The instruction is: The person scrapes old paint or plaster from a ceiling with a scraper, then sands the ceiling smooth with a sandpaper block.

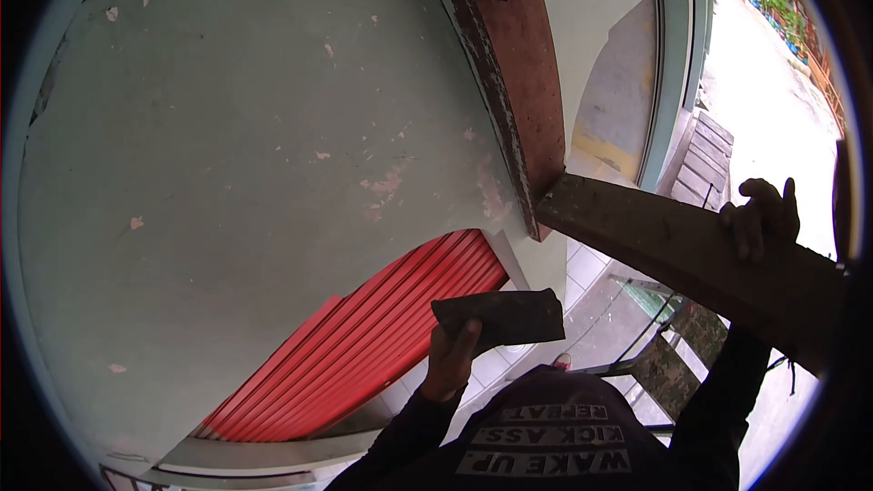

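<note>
— Two hands up: left hand (452, 356) grips a small dark block (499, 317); right hand (767, 214) clasps the long plank (691, 255) overhead.
— Plank's far end butts the brown beam (523, 82); I'd judge the block goes in next, needing a steady hold.

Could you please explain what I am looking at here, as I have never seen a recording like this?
There is no machine: a person wears one camera on the head, and its wide, rounded lens looks forward and down over their own black printed shirt. Both arms rise from the bottom edge. The left hand grips a small dark block. The right hand has its fingers curled over the edge of a long weathered plank, whose far end meets a red-brown beam on a flaking green wall. There is no table. Below are a red ribbed shutter and a pale tiled floor.
</note>
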A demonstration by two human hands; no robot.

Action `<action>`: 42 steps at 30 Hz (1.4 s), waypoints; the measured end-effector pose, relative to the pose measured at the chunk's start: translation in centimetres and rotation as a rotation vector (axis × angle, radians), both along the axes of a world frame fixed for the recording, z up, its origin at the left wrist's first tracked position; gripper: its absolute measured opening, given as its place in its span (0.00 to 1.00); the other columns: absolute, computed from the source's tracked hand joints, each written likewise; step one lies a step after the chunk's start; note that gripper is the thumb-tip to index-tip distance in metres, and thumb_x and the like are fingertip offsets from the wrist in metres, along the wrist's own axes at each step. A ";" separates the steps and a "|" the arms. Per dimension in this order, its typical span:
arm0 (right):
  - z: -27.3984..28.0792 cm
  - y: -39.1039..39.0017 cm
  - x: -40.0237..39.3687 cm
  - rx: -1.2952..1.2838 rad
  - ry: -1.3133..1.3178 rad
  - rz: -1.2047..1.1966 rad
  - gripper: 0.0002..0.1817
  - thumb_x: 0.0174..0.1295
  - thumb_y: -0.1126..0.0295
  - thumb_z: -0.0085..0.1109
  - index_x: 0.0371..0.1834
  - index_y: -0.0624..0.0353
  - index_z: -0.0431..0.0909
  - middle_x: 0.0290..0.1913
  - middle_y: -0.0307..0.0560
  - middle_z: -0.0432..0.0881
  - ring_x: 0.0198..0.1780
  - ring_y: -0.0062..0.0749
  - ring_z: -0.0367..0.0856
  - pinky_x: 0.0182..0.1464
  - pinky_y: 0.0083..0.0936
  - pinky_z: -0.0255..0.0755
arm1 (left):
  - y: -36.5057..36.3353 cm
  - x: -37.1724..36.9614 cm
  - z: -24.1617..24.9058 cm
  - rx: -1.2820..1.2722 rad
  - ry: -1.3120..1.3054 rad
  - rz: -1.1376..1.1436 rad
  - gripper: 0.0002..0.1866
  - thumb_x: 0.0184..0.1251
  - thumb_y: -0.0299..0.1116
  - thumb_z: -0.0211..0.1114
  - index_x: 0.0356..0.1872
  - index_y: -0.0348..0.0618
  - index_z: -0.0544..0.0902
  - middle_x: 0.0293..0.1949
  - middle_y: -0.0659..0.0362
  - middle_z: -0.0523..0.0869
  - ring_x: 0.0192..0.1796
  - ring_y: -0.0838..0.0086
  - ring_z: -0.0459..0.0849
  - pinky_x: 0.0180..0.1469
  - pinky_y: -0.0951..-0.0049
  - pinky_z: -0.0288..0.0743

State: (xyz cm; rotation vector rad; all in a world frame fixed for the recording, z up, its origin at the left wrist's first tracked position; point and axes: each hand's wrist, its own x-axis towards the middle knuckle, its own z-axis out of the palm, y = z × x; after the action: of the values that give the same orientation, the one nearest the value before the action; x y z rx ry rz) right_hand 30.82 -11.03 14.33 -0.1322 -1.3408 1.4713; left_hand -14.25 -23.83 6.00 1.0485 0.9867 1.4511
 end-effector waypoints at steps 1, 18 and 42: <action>-0.2 0.1 0.0 0.007 0.010 0.005 0.42 0.83 0.47 0.13 0.65 0.73 0.73 0.11 0.44 0.71 0.22 0.37 0.78 0.58 0.33 0.70 | 0.1 -0.1 0.0 0.022 0.002 0.013 0.18 0.81 0.36 0.58 0.61 0.33 0.78 0.54 0.54 0.86 0.56 0.71 0.84 0.60 0.68 0.77; -0.9 -3.4 -4.9 -0.319 0.391 -0.263 0.41 0.80 0.38 0.24 0.72 0.63 0.70 0.42 0.52 0.84 0.58 0.46 0.81 0.72 0.46 0.67 | 0.6 1.0 -2.9 0.040 0.008 0.208 0.20 0.75 0.36 0.65 0.61 0.34 0.77 0.54 0.53 0.85 0.55 0.66 0.85 0.59 0.64 0.80; -12.1 -8.1 -20.8 -0.180 -0.556 -0.004 0.27 0.69 0.72 0.65 0.70 0.64 0.68 0.61 0.52 0.79 0.58 0.35 0.81 0.59 0.33 0.78 | 1.6 5.1 0.0 -0.181 0.209 0.156 0.19 0.77 0.37 0.61 0.57 0.29 0.80 0.49 0.48 0.88 0.51 0.65 0.86 0.56 0.66 0.78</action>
State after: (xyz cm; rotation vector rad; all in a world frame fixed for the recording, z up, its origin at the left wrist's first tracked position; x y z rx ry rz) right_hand 10.05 -19.08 2.24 -0.7017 -1.6345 1.6157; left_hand -9.13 -22.25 5.99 1.0222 1.3493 1.3659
